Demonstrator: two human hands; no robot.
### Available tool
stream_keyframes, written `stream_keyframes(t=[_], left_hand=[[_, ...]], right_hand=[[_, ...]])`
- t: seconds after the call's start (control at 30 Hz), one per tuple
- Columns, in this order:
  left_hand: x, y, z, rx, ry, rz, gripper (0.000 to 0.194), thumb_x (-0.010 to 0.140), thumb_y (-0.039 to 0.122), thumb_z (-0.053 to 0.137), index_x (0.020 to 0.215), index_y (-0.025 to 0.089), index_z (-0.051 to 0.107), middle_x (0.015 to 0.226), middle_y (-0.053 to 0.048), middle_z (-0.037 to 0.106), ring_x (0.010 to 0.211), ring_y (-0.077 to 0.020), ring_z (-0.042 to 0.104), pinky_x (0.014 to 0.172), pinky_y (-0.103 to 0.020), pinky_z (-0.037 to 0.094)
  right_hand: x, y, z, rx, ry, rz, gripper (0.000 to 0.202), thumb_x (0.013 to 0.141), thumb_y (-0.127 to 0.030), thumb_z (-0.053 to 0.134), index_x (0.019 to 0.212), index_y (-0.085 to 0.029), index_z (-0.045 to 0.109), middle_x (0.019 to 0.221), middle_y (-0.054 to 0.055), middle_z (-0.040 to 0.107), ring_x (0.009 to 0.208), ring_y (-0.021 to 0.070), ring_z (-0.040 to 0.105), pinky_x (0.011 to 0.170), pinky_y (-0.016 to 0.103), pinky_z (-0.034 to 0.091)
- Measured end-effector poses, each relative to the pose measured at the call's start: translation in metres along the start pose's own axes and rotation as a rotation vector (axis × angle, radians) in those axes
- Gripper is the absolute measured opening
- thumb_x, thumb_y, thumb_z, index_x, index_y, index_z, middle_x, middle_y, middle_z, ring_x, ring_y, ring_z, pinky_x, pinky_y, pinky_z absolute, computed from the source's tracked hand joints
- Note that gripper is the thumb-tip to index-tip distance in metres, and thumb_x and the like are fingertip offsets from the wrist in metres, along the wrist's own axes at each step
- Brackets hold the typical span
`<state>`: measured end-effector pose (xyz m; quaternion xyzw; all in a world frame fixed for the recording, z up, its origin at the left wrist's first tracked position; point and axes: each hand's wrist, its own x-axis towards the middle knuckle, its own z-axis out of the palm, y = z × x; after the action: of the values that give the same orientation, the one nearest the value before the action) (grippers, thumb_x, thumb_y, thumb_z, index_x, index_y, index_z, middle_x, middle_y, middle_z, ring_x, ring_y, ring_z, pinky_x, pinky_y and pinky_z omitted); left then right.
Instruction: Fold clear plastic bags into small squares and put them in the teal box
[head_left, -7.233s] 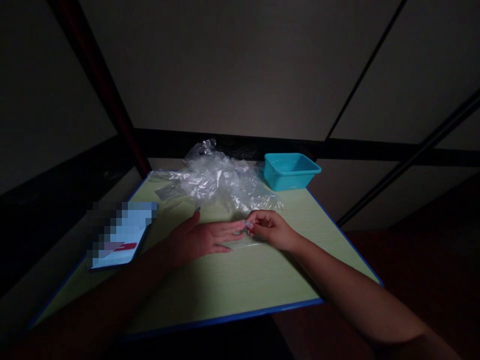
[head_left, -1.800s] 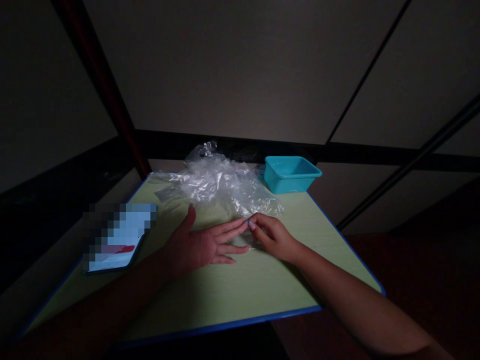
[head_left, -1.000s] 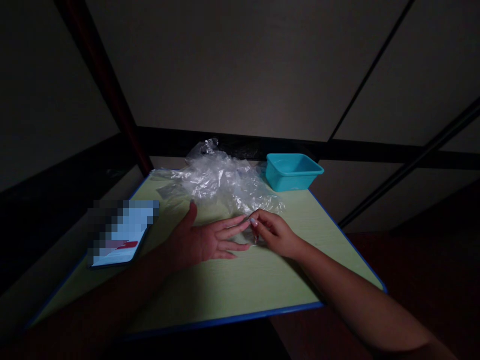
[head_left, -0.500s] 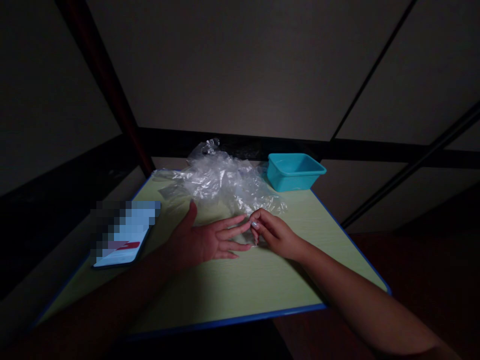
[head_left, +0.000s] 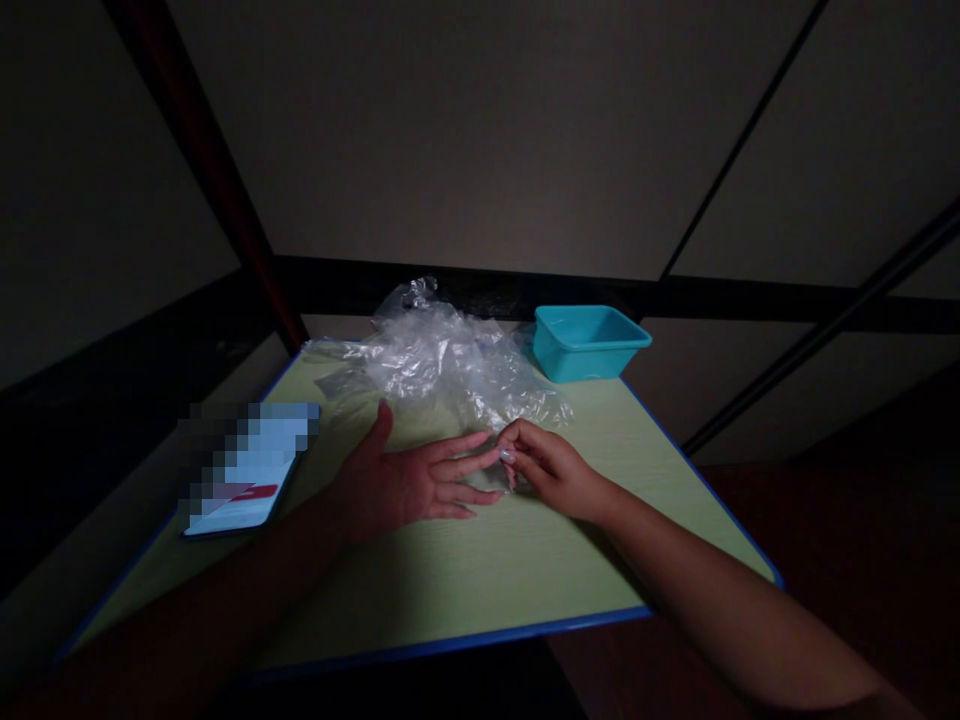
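Observation:
My left hand (head_left: 401,485) is held palm up over the table, its fingers spread and the thumb pointing away from me. Nothing lies on its palm. At its fingertips is my right hand (head_left: 551,470), with thumb and forefinger pinched together beside the tip of the left middle finger. Whether they grip that fingertip or some small thing is too fine to make out. Just beyond both hands lies a crumpled heap of clear plastic bags (head_left: 450,360).
A turquoise plastic basin (head_left: 589,362) stands at the far right corner of the table (head_left: 525,580), which has a blue edge. On the left lies a lit phone or tablet (head_left: 255,490), its screen partly blurred out. Dark panelled walls rise behind the table.
Both hands keep nearly the same pose. My right thumb and fingertips have shifted very slightly. The bags, basin and screen stay in place.

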<state>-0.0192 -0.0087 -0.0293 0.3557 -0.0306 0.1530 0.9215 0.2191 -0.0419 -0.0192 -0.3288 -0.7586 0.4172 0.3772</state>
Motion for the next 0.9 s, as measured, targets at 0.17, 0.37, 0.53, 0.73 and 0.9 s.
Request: stream_keyframes(t=[0.17, 0.37, 0.53, 0.73, 0.9], left_hand=[[0.0005, -0.0008, 0.0011, 0.001, 0.028, -0.010, 0.100, 0.076, 0.082, 0.010, 0.146, 0.014, 0.028, 0.156, -0.013, 0.013, 0.131, -0.0414, 0.034, 0.106, -0.052, 0.016], [0.0008, -0.0010, 0.0000, -0.009, 0.002, -0.004, 0.101, 0.075, 0.083, 0.014, 0.147, 0.014, 0.026, 0.156, -0.014, 0.014, 0.133, -0.0423, 0.031, 0.106, -0.052, 0.014], [0.0008, -0.0004, 0.0019, 0.007, 0.037, -0.004, 0.102, 0.075, 0.083, 0.007, 0.147, 0.014, 0.027, 0.156, -0.014, 0.012, 0.131, -0.0424, 0.034, 0.106, -0.053, 0.014], [0.0010, -0.0005, 0.0083, 0.012, 0.093, 0.000, 0.106, 0.072, 0.084, -0.002, 0.146, 0.014, 0.029, 0.155, -0.013, 0.017, 0.128, -0.0418, 0.038, 0.105, -0.052, 0.016], [0.0008, 0.0005, 0.0057, 0.016, 0.068, 0.001, 0.105, 0.073, 0.085, 0.005, 0.146, 0.014, 0.029, 0.156, -0.014, 0.015, 0.129, -0.0422, 0.036, 0.105, -0.052, 0.017]], right_hand=[[-0.0002, 0.0035, 0.0006, 0.016, 0.004, -0.013, 0.024, 0.095, -0.041, 0.043, 0.089, -0.019, 0.046, 0.068, -0.002, 0.051, 0.061, 0.0118, 0.049, 0.060, 0.026, 0.043], [-0.0010, 0.0042, 0.0013, 0.036, 0.000, 0.010, 0.026, 0.095, -0.044, 0.043, 0.089, -0.019, 0.046, 0.068, -0.002, 0.051, 0.061, 0.0115, 0.049, 0.060, 0.025, 0.043], [-0.0003, 0.0045, 0.0006, 0.016, 0.004, 0.010, 0.027, 0.095, -0.044, 0.041, 0.088, -0.019, 0.047, 0.068, -0.002, 0.050, 0.061, 0.0116, 0.049, 0.060, 0.025, 0.042], [0.0003, 0.0016, -0.0002, -0.014, 0.007, 0.002, 0.028, 0.096, -0.045, 0.039, 0.088, -0.019, 0.046, 0.068, -0.002, 0.050, 0.060, 0.0117, 0.049, 0.061, 0.026, 0.043], [0.0001, 0.0033, -0.0004, -0.022, 0.004, 0.001, 0.026, 0.097, -0.043, 0.038, 0.090, -0.019, 0.047, 0.068, -0.002, 0.051, 0.061, 0.0117, 0.049, 0.062, 0.026, 0.043]])
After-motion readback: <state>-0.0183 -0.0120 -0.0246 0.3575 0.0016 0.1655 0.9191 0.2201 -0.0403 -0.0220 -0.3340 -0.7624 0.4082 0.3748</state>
